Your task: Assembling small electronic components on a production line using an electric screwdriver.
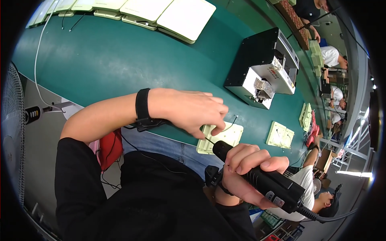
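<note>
Just beyond the electric screwdriver (257, 180) clenched in the right hand (245, 168), its bit pointing at the pale plate (225, 138), the left hand (189, 110) presses fingertips on it.

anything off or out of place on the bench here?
Nothing stands out. The left hand steadies a pale square panel on the green bench; the right hand grips a black electric screwdriver tipped toward it. More panels sit stacked at the far edge, with no spill or visible damage.
</note>
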Tool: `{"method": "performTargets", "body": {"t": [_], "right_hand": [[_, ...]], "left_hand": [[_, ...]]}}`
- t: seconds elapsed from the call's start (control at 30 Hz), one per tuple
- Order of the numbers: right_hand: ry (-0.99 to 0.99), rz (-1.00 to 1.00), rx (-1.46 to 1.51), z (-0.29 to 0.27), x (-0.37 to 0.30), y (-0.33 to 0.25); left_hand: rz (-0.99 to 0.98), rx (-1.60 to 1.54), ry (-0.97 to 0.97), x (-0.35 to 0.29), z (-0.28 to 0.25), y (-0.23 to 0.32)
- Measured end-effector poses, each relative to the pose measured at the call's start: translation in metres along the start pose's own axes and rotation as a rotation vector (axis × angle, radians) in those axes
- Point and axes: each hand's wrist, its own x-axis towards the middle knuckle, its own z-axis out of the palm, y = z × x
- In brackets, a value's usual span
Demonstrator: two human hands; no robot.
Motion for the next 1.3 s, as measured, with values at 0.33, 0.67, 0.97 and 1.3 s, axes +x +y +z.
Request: {"method": "performTargets", "body": {"t": [0.33,0.67,0.97,1.3], "right_hand": [[0.073,-0.154,0.077,-0.021,0.011,-0.029],[0.32,-0.158,-0.102,-0.076,-0.023,-0.067],[0.187,-0.106,-0.065,-0.088,-0.047,-0.061],[0.081,-0.072,-0.002,-0.084,-0.044,-0.044]], "left_hand": [[0.03,0.043,-0.023,0.006,0.005,-0.006],[-0.004,0.049,-0.042,0.008,-0.008,0.011],[-0.007,0.641,-0.159,0.016,-0.003,0.042],[-0.073,0.653,-0.165,0.021,0.005,0.045]]}}
